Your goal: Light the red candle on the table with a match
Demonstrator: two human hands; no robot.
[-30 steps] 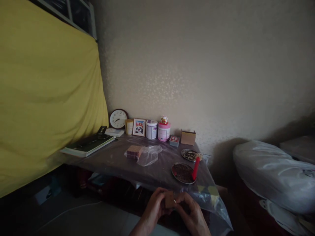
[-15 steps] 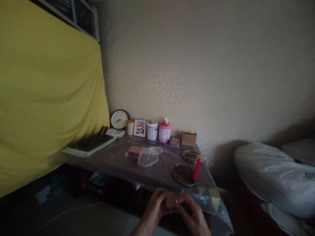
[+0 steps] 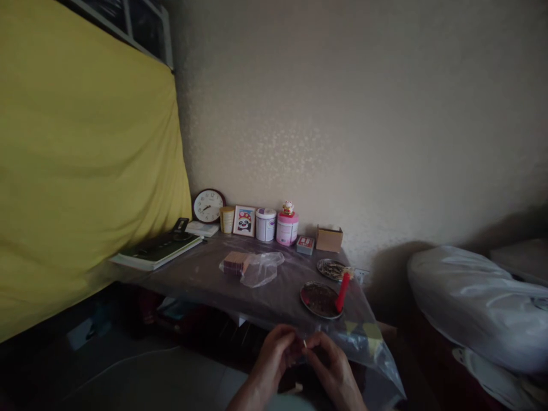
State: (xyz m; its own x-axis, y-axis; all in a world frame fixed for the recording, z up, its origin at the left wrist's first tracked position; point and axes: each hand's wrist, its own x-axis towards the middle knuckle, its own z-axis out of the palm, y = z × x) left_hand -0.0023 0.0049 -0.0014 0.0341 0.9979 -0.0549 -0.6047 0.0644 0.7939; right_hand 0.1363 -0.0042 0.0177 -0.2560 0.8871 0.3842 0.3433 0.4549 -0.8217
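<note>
My right hand (image 3: 331, 362) is closed in a pinch on a short pale matchstick (image 3: 304, 344), which points up between the fingertips. My left hand (image 3: 278, 351) is close beside it, fingers curled in toward the matchstick; whether it grips anything is hidden. Below the hands, low in the dark, lies a small tan piece (image 3: 295, 389), perhaps the matchbox, too dim to be sure. Both hands are just in front of the table's near edge. On the table beyond them stands a red candle (image 3: 342, 292) at the right rim of a round metal plate (image 3: 305, 305).
A second plate (image 3: 321, 272) with many sticks lies behind. A stack of brown boxes (image 3: 234, 264) sits by a clear plastic bag (image 3: 262, 268). Along the wall are a clock (image 3: 209, 205), picture frame (image 3: 244, 221), tins (image 3: 266, 225) and cardboard box (image 3: 329, 238). A thick book (image 3: 158, 254) lies left.
The brown box held in my left hand has gone from between the hands, and a tan piece shows below. My right hand still pinches the matchstick. My left fingers have curled closer to it.
</note>
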